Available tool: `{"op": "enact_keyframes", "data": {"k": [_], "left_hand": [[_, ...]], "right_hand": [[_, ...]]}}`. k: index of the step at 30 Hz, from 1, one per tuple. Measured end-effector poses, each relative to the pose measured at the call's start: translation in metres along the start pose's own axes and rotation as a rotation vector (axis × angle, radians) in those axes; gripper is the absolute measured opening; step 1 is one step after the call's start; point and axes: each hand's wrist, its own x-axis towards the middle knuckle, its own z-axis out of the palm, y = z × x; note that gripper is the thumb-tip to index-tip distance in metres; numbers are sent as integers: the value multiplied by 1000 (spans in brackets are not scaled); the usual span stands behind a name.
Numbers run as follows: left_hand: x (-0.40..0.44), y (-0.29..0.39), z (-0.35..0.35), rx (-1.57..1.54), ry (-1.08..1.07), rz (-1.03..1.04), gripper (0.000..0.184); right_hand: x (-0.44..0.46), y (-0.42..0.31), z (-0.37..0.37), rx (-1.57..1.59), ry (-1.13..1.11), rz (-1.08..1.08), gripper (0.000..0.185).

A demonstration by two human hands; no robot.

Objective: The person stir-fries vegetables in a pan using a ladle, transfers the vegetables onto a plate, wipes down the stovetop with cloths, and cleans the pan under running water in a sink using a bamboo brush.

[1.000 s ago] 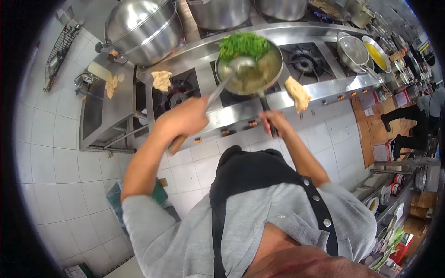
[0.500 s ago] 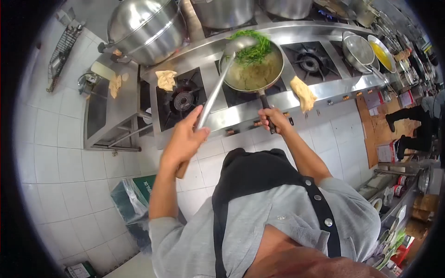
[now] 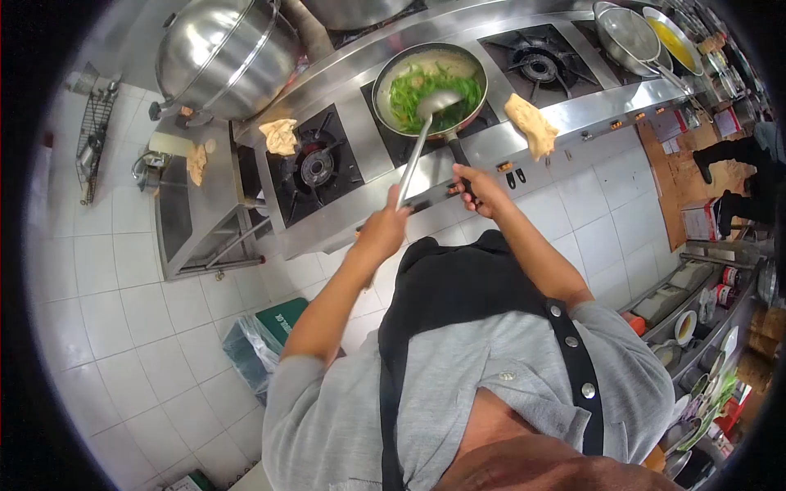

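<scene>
My left hand (image 3: 383, 233) is closed around the long handle of a metal ladle (image 3: 440, 101). The ladle's bowl rests among green leafy vegetables (image 3: 408, 96) at the near side of a frying pan (image 3: 377, 106). Pale liquid shows around the greens, which are spread across much of the pan. My right hand (image 3: 483, 192) grips the pan's dark handle (image 3: 458, 150) from the front of the stove. The pan sits over a burner, mostly covering it.
Folded yellowish cloths lie left (image 3: 279, 137) and right (image 3: 532, 127) of the pan. Bare burners (image 3: 317, 166) flank it. A large steel pot (image 3: 225, 61) stands back left. At right are a strainer (image 3: 626, 39) and a bowl of yellow liquid (image 3: 673, 41). Another person's legs (image 3: 737, 159) show far right.
My left hand has moved right and forward, bringing the ladle's bowl from the far side to the near side. The greens, bunched at the far rim before, now spread through the pan.
</scene>
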Motion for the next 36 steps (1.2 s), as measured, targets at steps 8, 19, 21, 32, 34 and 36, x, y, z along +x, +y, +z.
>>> {"op": "enact_keyframes", "data": {"k": [8,19,21,32,34,36], "left_hand": [[10,15,-11,-53,18,-98,49],[30,-12,-21,-146,-72,-173,53],[33,22,-27,-261,-89,-271,54],[0,28,-46,-321,4,-141,56],[-4,27,-42,-331,-24,-122,58],[9,12,-24,-363,-6,-123,57]], "right_hand": [[5,4,-3,6,-15,-17,29],[6,5,-8,-16,-75,-43,31],[-7,3,3,1,-10,-30,28],[8,4,-8,-20,-66,-26,29],[5,3,-6,-27,-23,-11,28],[-1,5,-9,-21,-19,-10,28]]}}
